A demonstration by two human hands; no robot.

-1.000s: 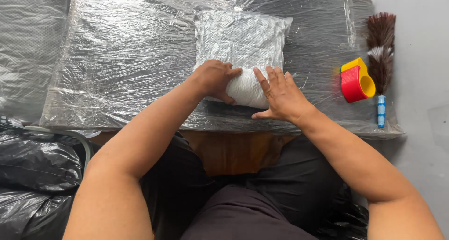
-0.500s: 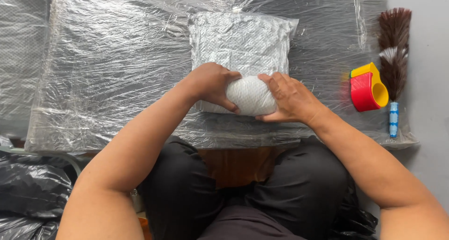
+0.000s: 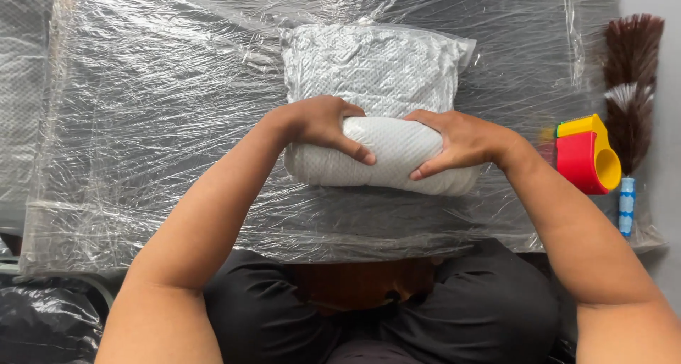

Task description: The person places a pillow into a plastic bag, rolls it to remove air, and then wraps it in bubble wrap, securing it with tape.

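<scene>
A white textured cloth packed in a clear plastic bag (image 3: 372,66) lies on a table wrapped in clear plastic film (image 3: 156,123). Its near end is rolled into a thick roll (image 3: 390,158). My left hand (image 3: 319,126) grips the roll's left part, fingers curled over the top. My right hand (image 3: 457,142) grips the right part the same way. The far half of the bag still lies flat beyond my hands.
A red and yellow tape dispenser (image 3: 585,155) sits at the table's right edge. Beside it lies a brown feather duster (image 3: 631,73) with a blue and white handle. Black plastic bags (image 3: 42,321) lie at the lower left. My dark-trousered lap is under the near edge.
Both hands have rolled the near end of the bagged cloth further away from me, so the roll is thicker. The view has shifted closer to the table.
</scene>
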